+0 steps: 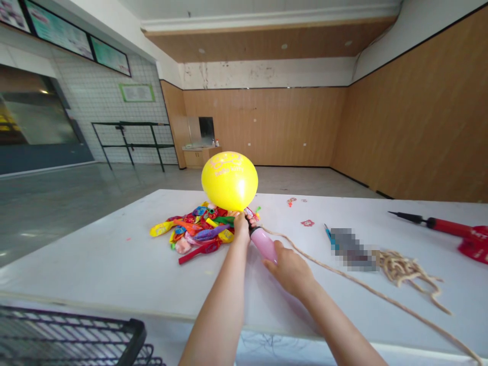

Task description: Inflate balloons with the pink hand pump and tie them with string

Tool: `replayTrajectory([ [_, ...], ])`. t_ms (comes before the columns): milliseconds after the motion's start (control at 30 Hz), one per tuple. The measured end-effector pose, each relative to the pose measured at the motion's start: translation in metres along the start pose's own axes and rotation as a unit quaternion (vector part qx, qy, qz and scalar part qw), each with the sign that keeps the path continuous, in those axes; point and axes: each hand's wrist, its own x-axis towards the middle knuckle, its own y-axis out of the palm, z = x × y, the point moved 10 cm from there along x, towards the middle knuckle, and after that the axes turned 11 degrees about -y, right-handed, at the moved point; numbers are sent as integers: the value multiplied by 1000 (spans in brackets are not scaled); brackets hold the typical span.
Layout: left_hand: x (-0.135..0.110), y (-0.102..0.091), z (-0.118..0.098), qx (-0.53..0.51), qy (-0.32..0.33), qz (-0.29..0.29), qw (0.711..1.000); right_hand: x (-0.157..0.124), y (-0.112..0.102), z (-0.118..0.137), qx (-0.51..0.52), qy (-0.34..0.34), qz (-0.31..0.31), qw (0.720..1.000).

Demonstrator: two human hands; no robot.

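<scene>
Your right hand (293,268) has its fingers wrapped around the pink pump (264,245). Your left hand (241,224), fingers partly hidden, seems to pinch the inflated yellow balloon (229,179) by its neck at the pump's dark end. That balloon stands above the surface (114,264), beside a pile of limp balloons (208,233).

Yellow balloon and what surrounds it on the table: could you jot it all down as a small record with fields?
Yellow balloon: inflated, with printing
Left hand: at the balloon's neck, fingers partly hidden
Right hand: around the pink pump
Left of pink pump: pile of uninflated balloons
Right of pink pump: tangled rope, black-tipped red tool
Surface: white table
</scene>
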Motion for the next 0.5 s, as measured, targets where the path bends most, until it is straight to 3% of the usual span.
replayTrajectory([
  [333, -9, 3, -10, -18, 10, -32, 999, -79, -4, -44, 59, 6, 45, 997],
  [500, -8, 6, -12, -23, 23, -15, 999, -71, -4, -46, 56, 8, 46, 997],
])
